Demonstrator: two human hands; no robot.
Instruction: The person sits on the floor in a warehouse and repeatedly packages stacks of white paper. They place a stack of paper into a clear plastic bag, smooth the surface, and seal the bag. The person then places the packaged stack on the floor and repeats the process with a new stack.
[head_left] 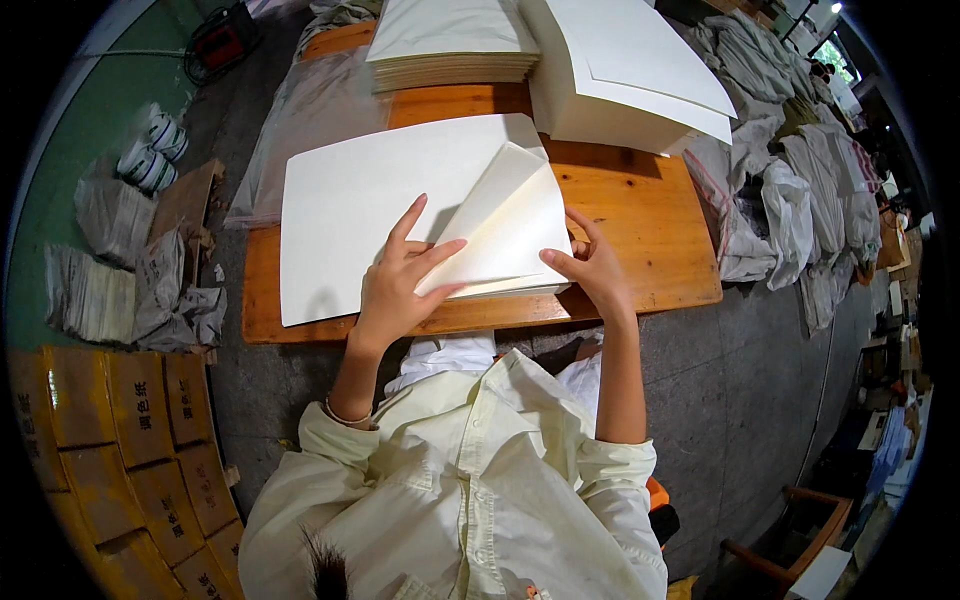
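A small stack of cream paper sheets (515,245) lies on a large white sheet (345,200) near the table's front edge. Its top is lifted or folded into a slanting, pointed flap (490,190). At the stack's left edge my left hand (392,283) rests with fingers spread, one finger and the thumb touching the paper and another finger pointing away from me. My right hand (596,268) grips the right edge, thumb on top; its other fingers are partly hidden at the side of the stack.
On the wooden table (650,230), a thick paper stack (455,65) and a taller white stack (610,110) stand at the back. Clear plastic sheeting (310,130) lies back left. Cardboard boxes (140,400) are piled left; bundled cloth and bags (790,210) lie right.
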